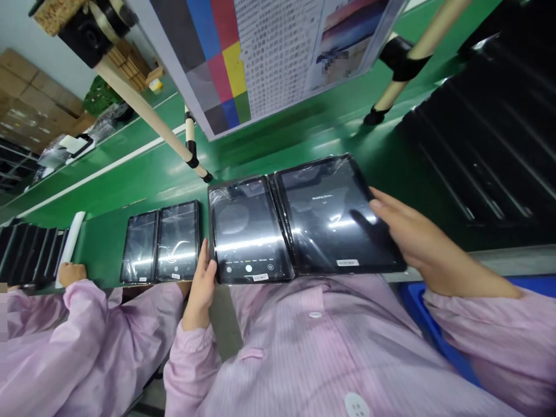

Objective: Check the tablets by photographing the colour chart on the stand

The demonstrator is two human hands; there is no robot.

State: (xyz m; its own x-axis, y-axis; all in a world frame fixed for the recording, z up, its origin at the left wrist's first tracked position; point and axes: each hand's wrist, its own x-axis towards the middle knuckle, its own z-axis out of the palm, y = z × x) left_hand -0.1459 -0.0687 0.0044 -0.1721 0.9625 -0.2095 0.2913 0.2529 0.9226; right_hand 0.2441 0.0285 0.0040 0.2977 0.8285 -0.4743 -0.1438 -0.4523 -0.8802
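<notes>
Two tablets in clear film lie side by side before me. The left tablet [247, 226] shows a camera screen with a round white button. A small loading ring and a short line of text light the otherwise dark right tablet [330, 231]. Both carry a white label at the lower edge. My left hand [202, 289] is closed at the left tablet's outer edge, its fingers along the side. My right hand [408, 231] grips the right tablet's outer edge, thumb by the screen; its other fingers are partly hidden underneath.
Two more tablets [178, 243] lie to the left on the green bench [104, 243], near a co-worker's hand [72, 273] at a white roll [73, 237]. A printed colour chart [269, 63] hangs on a pipe frame [147, 116]. Black racks [490, 133] stand right; a blue bin [434, 330] sits below.
</notes>
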